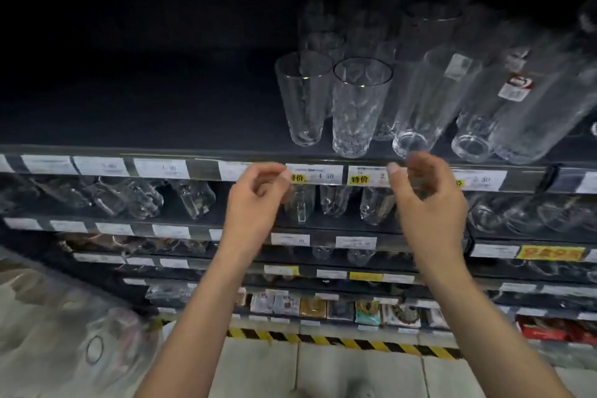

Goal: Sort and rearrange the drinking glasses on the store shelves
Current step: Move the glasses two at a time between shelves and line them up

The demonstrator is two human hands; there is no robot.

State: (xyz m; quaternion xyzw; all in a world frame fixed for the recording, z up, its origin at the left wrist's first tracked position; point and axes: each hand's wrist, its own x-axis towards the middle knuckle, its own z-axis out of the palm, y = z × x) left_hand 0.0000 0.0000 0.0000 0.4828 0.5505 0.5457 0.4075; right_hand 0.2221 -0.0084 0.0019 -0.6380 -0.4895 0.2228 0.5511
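On the upper shelf (161,113), clear glasses (358,107) stand grouped at its right half. At its front edge, the left hand (258,194) and right hand (429,203) hover apart, fingers loosely curled, holding nothing.

The drinking glasses (305,97) are clear, glossy glass; one tumbler (355,107) has a dimpled surface. The shelf (145,113) looks dark, matt. Price labels (315,174) look papery.
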